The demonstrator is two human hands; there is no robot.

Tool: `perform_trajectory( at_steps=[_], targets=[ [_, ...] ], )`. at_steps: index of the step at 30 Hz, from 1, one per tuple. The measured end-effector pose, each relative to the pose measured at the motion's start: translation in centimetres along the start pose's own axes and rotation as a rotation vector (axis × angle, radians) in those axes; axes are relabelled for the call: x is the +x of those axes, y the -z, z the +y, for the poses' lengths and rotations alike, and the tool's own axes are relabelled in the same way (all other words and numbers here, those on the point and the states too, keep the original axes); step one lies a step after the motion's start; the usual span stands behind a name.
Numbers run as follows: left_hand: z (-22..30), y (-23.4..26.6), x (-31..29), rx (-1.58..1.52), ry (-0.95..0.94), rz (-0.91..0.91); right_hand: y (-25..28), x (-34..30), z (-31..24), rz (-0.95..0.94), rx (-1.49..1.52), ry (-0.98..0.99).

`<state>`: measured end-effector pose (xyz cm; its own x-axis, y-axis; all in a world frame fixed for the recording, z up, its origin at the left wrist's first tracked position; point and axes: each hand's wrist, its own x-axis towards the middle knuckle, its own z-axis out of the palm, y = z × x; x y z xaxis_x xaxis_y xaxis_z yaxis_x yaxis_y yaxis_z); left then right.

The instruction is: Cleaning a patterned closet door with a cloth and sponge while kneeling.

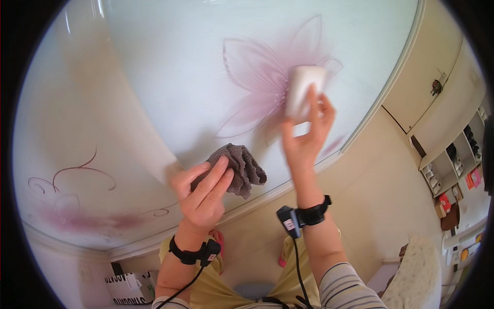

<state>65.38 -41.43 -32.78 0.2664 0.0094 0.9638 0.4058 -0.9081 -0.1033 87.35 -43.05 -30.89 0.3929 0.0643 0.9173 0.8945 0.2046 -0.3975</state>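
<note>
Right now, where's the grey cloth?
Head view, centre: the grey cloth is bunched in the left hand, pressed on the glossy flower-printed panel, below-left of the white block in the right hand.

Two hands (206, 188); one grey cloth (242, 170); one white sponge block (303, 90).

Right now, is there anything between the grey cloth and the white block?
In the head view, only bare panel with its painted pink flower separates the grey cloth from the white block.
</note>
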Motion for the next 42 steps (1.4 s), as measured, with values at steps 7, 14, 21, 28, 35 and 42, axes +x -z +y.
perform_trajectory(
  at_steps=[7, 14, 21, 28, 35, 42],
  targets=[
    [-1.0, -1.0, -0.1, -0.111, -0.031, -0.012, -0.2, -1.5, -2.2, -0.338, 0.021, 0.404],
    [-1.2, -0.3, -0.1, -0.099, 0.003, 0.036, -1.3, -2.6, -2.2, -0.237, 0.028, 0.266],
    [-1.4, -0.5, 0.1, -0.091, -0.008, 0.039, -0.6, -1.1, -4.8, -0.250, -0.068, 0.081],
    [-1.8, -0.3, 0.2, -0.058, 0.008, 0.014, -0.5, -1.5, -4.9, -0.331, -0.013, 0.213],
    [-1.1, 0.7, 0.4, 0.013, 0.035, 0.010, 0.0, -1.9, -3.9, -0.322, 0.069, 0.325],
    [-1.2, 1.3, 0.7, 0.361, 0.082, 0.078, 0.8, -0.1, -1.9, -0.230, 0.039, 0.136]
  ],
)
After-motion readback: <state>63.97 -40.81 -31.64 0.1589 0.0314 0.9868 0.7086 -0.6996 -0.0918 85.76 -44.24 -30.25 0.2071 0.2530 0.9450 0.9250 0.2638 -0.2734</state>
